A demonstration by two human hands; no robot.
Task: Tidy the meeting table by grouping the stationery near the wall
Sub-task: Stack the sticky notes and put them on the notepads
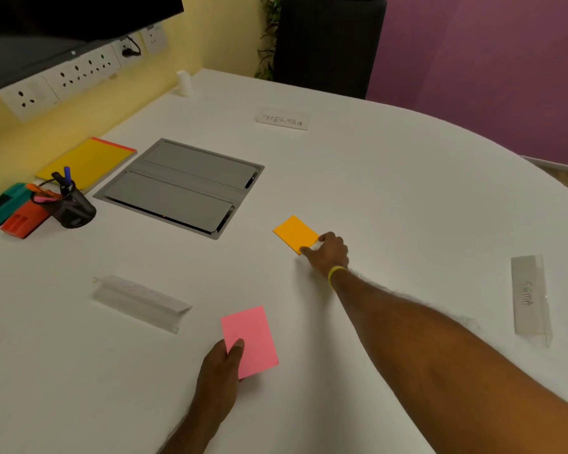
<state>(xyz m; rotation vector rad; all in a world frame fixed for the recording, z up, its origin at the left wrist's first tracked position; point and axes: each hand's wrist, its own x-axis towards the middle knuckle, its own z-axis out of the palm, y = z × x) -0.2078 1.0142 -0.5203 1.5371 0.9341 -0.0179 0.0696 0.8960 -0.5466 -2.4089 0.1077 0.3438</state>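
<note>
Head: left hand [220, 365] pinches pink pad [254, 332], fingers hidden; right hand [330, 253] pinches orange pad [294, 233].

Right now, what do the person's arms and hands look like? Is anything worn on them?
Both arms are bare as far as the view shows, with no sleeves or gloves. The right hand has a thin yellow band round its wrist. The left hand shows no watch, ring or band on the parts in view.

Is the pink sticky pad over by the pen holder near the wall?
No, the left hand holds the pink sticky pad far from the pen holder.
</note>
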